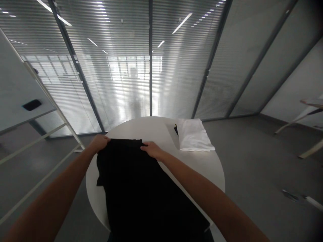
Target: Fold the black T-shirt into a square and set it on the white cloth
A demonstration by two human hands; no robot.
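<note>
- The left hand (pixel 100 143) rests on the far left corner of a black garment (pixel 136 181), its fingers curled over the cloth edge and closed on it.
- The right hand (pixel 152 149) lies at the far right corner of the same garment, fingers bent and pinching the top edge.
- The black garment is spread flat on a round white bench (pixel 151 127); it covers the near and left part of the top, and its near end hangs over the bench edge towards the person.
- A bit of the garment bulges out sideways to the left, below the left hand.
- A folded white cloth (pixel 193 136) lies on the bench to the right of the black garment and farther back, well apart from both hands.
- A small dark item (pixel 176 129) with a yellowish mark peeks from under the left edge of the white cloth; what it is cannot be told.
- No label, brand or writing can be read on either piece of cloth.
- Behind the bench stands a glass wall with slatted blinds (pixel 126 67).
</note>
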